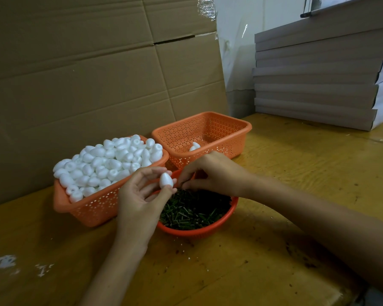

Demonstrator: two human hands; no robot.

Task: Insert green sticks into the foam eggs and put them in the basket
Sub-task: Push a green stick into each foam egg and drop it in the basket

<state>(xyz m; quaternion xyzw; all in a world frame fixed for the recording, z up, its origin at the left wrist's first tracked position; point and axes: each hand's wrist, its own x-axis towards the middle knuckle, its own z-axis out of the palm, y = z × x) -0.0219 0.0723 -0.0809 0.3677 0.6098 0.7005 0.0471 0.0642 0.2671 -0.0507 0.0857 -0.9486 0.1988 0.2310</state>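
your left grip [139, 195] grasps the egg [165, 180] just over the bowl [208, 231], left rim | your right grip [212, 173] pinches among the sticks [195, 210], catch unclear | take one only, push it straight along the egg's axis | basket [230, 129] behind bowl

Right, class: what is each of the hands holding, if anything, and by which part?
The left hand pinches a foam egg by its broad lower end. The right hand pinches among the green sticks; a held stick cannot be told.
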